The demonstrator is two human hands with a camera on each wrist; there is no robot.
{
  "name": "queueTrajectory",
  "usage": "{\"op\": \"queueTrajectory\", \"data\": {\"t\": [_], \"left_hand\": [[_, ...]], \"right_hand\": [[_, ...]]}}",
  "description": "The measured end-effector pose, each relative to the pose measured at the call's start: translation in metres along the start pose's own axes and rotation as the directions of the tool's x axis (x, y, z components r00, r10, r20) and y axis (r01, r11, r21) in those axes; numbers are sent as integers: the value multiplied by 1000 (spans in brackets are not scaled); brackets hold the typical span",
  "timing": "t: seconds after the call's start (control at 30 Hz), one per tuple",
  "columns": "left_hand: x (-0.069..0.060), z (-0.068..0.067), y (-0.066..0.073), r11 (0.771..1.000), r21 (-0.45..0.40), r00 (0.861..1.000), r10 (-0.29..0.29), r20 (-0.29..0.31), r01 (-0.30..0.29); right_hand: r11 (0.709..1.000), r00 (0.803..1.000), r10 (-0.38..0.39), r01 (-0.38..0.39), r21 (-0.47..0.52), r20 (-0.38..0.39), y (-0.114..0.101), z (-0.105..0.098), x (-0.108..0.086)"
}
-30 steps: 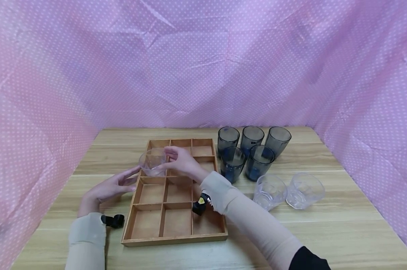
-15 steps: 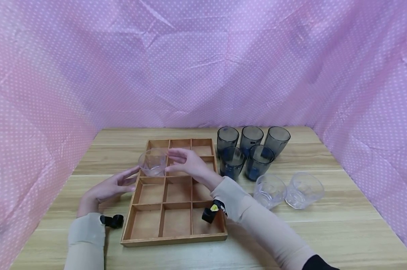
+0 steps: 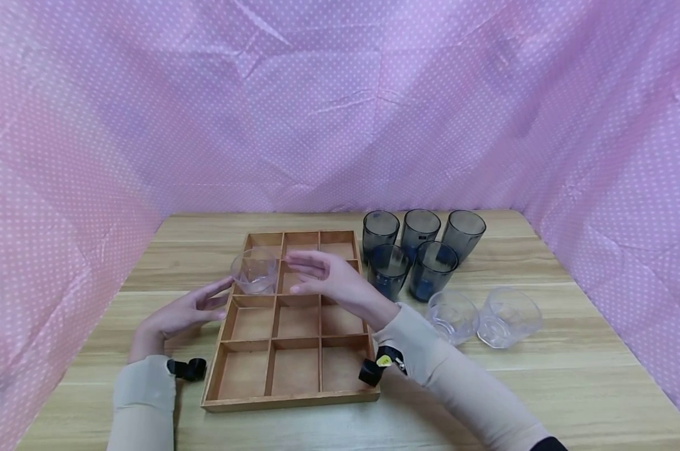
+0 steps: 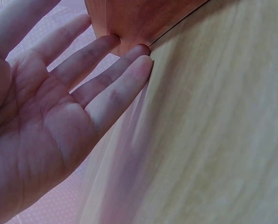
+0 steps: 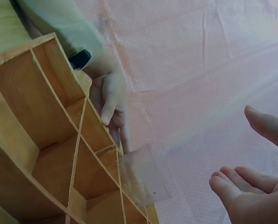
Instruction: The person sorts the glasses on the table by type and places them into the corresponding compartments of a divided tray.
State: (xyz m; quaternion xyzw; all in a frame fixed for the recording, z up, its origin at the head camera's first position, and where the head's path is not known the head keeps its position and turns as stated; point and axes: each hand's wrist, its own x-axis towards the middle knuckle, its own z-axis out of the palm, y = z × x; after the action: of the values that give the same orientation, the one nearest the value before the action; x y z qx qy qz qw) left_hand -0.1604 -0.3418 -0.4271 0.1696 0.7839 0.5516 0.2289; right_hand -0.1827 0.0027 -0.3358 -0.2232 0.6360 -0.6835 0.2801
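Observation:
A clear glass (image 3: 255, 272) stands in a left-column compartment of the wooden divided tray (image 3: 292, 404), second row from the back. My left hand (image 3: 183, 314) touches the tray's left side with extended fingers; in the left wrist view its fingertips (image 4: 141, 65) rest on the wood. Over the tray's right half, my right hand (image 3: 334, 283) is held with fingers extended and thumb apart, holding nothing. The right wrist view has the right hand (image 5: 251, 186) apart from the clear glass (image 5: 143, 176), which rises above the tray's dividers.
Several dark blue-grey glasses (image 3: 432, 272) stand right of the tray, close together. Two more clear glasses (image 3: 451, 318) (image 3: 508, 318) are nearer on the right of the wooden table (image 3: 543, 388). A pink dotted cloth (image 3: 340, 113) surrounds the table's back and sides.
My right hand has let go of the clear glass and moved right, away from it. The glass stays in its compartment, and my left hand has barely moved.

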Motion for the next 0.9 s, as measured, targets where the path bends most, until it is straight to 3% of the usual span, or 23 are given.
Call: {"op": "queueTrajectory", "data": {"t": [0.27,0.57,0.9], "left_hand": [[0,0,0,1000,7,1000,-5,-2,5],[1,1,-1,1000,-12,1000,-4,1,4],[-2,1,1,999,47,1000,5,-6,-4]], "right_hand": [[1000,996,-23,23,5,81,-5,-6,-21],[999,992,-28,33,-33,124,-10,-16,-46],[995,996,-36,43,-90,79,-17,-45,-74]]}}
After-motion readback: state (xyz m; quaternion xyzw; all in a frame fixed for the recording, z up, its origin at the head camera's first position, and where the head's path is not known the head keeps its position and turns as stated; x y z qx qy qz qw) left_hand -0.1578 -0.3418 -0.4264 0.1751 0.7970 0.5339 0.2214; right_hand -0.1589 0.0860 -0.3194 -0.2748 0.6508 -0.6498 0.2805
